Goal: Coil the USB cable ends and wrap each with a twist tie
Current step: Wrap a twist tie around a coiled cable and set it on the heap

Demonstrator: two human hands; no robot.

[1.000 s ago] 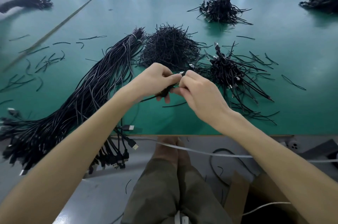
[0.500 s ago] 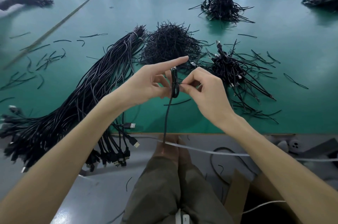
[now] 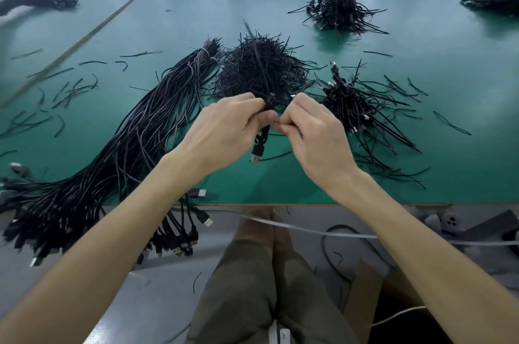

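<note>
Head camera, looking down over a green table [image 3: 449, 96]. A dense heap of black twist ties [image 3: 261, 68] sits mid-table and serves as the landmark.

Just in front of the heap, two bare hands meet above the table. The left hand [image 3: 224, 133] grips a short coiled USB cable [image 3: 264, 134], fingers curled round it. The coil stands roughly upright, with its plug [image 3: 255, 157] hanging below the hand. The right hand [image 3: 314, 136] pinches something thin and dark against the coil with its fingertips. It is too small to identify.

Left of the heap, a long thick bundle of loose cables [image 3: 126, 141] trails to the near table edge. Right of the heap lies a smaller pile of tied cables [image 3: 354, 107]. Behind and right of the heap lies another dark pile [image 3: 341, 11].
</note>
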